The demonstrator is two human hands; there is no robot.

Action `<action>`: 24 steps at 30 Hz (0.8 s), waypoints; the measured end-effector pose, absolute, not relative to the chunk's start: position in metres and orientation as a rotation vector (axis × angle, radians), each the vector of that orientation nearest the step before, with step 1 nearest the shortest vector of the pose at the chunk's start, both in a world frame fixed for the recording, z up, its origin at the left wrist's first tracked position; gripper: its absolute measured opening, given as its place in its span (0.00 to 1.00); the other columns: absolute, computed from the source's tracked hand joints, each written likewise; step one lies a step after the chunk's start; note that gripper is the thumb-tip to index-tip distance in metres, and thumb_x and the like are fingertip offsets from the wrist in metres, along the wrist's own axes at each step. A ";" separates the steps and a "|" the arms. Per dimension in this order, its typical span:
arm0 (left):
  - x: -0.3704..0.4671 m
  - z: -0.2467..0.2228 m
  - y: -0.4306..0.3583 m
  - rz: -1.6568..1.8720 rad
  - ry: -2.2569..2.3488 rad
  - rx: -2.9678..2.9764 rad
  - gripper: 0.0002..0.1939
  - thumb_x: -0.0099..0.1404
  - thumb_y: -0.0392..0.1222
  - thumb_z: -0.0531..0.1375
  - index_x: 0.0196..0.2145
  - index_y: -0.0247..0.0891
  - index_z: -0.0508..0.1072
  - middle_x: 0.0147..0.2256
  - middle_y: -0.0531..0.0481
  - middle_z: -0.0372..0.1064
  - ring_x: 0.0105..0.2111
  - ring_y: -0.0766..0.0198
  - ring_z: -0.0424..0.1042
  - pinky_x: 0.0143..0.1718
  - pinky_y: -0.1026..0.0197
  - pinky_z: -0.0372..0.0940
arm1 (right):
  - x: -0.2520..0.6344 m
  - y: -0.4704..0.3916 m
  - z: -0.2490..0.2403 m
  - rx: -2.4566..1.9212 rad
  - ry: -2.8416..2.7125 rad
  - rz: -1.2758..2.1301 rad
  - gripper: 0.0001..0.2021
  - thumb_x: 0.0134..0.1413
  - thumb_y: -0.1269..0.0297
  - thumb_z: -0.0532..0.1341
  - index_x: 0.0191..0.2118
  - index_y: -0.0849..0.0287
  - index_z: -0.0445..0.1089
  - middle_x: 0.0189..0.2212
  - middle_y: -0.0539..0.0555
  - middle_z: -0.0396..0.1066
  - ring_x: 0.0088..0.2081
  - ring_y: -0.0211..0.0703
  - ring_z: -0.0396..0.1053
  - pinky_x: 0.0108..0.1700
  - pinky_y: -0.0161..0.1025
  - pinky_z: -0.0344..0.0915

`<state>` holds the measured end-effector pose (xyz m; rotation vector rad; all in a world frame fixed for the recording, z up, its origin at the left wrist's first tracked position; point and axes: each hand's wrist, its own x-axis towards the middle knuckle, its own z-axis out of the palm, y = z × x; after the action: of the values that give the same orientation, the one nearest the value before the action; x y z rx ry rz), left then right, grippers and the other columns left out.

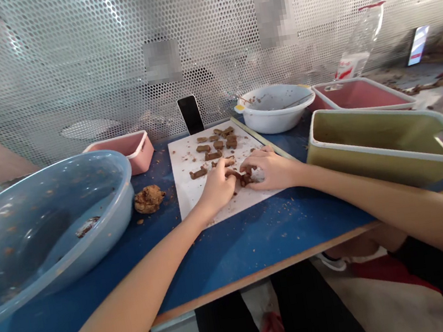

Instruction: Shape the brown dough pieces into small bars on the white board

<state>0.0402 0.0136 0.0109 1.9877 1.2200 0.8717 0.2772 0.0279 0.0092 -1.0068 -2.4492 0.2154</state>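
Both hands are low over a white board (187,194) on the blue table. My left hand (219,184) has its thumb and fingers closed on a small piece of brown dough-like material (233,173). Close beside it, my right hand (267,170) curls its fingers round the same brown material, with crumbly bits (244,181) under the fingertips. Farther up the board lie several shaped brown pieces, some like little bones, such as one bone-shaped piece (198,174) left of my left hand. A rough brown lump (149,199) rests on the table left of the board.
A large blue basin (122,173) fills the left side, with a pink bin (139,151) behind. A phone (190,116) leans against the perforated metal screen. Rightward stand a white bowl (277,119), a green bin (368,165), another pink bin (374,94) and a bottle (362,42). Another person's arm shows far right.
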 end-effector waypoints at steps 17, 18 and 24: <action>0.038 0.011 0.012 0.848 1.096 2.045 0.29 0.62 0.31 0.63 0.61 0.38 0.70 0.45 0.40 0.84 0.44 0.48 0.84 0.48 0.46 0.77 | 0.279 0.031 0.009 -0.958 -2.484 0.203 0.12 0.62 0.53 0.73 0.47 0.51 0.83 0.40 0.54 0.83 0.47 0.55 0.78 0.59 0.55 0.63; 0.037 0.011 0.013 0.823 1.068 2.079 0.30 0.62 0.32 0.65 0.62 0.38 0.70 0.45 0.39 0.84 0.45 0.48 0.84 0.48 0.46 0.77 | 0.279 0.031 0.009 -0.961 -2.482 0.198 0.11 0.61 0.54 0.73 0.46 0.51 0.83 0.40 0.54 0.83 0.48 0.56 0.78 0.59 0.55 0.63; 0.033 0.008 0.016 0.728 1.037 2.249 0.33 0.64 0.36 0.69 0.65 0.37 0.69 0.46 0.38 0.82 0.48 0.44 0.82 0.52 0.40 0.76 | 0.279 0.031 0.009 -0.979 -2.484 0.193 0.10 0.61 0.55 0.72 0.45 0.52 0.84 0.41 0.55 0.84 0.49 0.57 0.79 0.58 0.54 0.64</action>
<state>0.0332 0.0159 0.0075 2.2492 1.0366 0.7276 0.2786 0.0312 0.0086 -0.9787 -2.4842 0.1933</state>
